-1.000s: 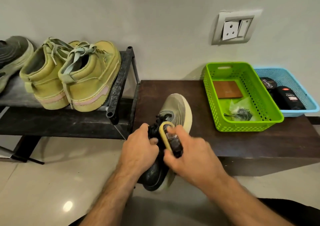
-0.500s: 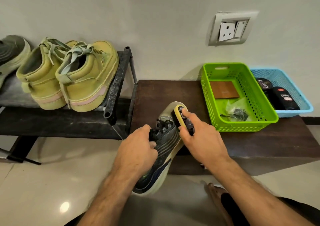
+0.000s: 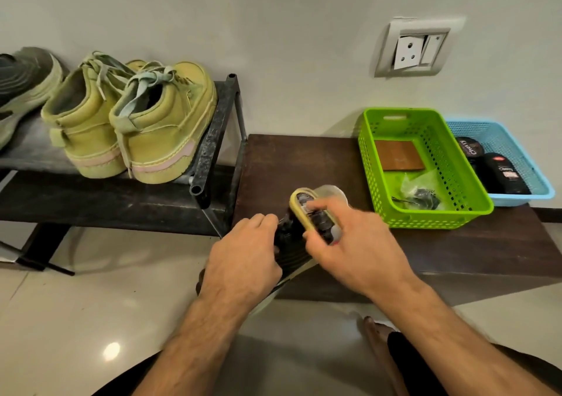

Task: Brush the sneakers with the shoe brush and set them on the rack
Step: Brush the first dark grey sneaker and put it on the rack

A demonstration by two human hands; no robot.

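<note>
Gripping the sneaker [image 3: 292, 252] at the desk's [image 3: 304, 158] front edge, your left hand [image 3: 243, 256] curls its fingers round the laces — your right hand [image 3: 349, 243] clasps the brush [image 3: 307, 213] over the toe; rack [image 3: 213, 140] left of the desk.

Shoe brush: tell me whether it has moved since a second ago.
Yes. The shoe brush in the right hand has gone forward along the sneaker, away from the person and toward the wall, closer to the green basket.

Right hand [image 3: 349, 243] slid brush [image 3: 313, 216] back along sneaker [image 3: 293, 254] toward laces.
</note>
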